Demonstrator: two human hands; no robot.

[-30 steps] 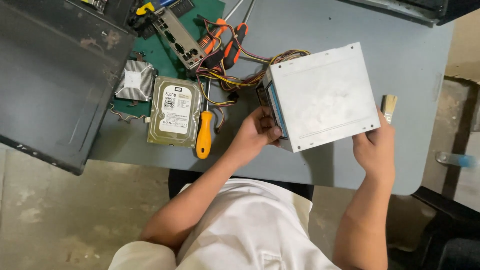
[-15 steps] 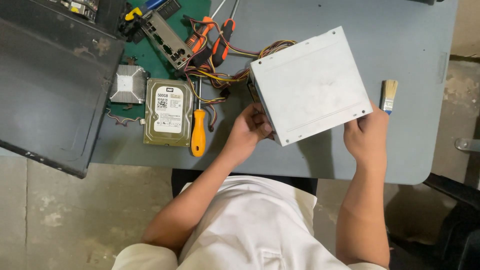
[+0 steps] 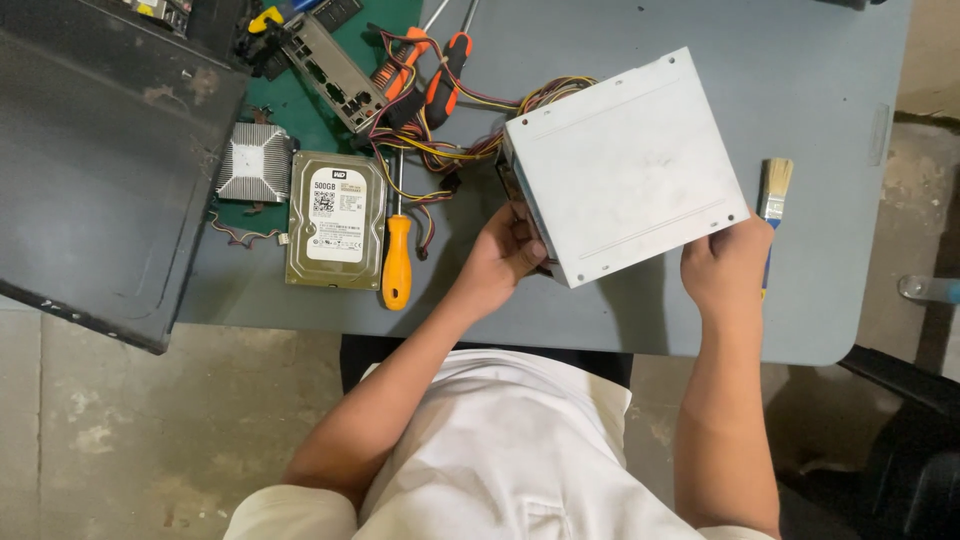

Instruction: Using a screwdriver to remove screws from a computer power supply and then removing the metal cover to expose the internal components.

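grey matt sheet-metal power supply box (image 3: 625,165), faintly scuffed | orange glossy plastic-handled screwdriver (image 3: 397,262) | pale wooden-handled bristle brush (image 3: 773,192) | smooth matt grey table top (image 3: 810,90)

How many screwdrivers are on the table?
3: one orange-handled screwdriver beside the hard drive, two orange-and-black-handled ones over the coloured wires. Others may be hidden.

Looks like a small computer repair workshop, pretty bare-bones. The grey rounded-corner worktable (image 3: 820,80) is covered in pulled PC parts: a bare metal hard drive with a white label (image 3: 336,220), a finned aluminium heatsink (image 3: 254,170), a green circuit board (image 3: 340,60), a grey metal power supply box (image 3: 622,165) with its bundle of coloured wires (image 3: 470,125). Orange-handled screwdrivers (image 3: 398,260), a small dusting brush (image 3: 772,190) and a black computer case panel (image 3: 100,160) lie around. The floor is stained bare concrete (image 3: 120,440).
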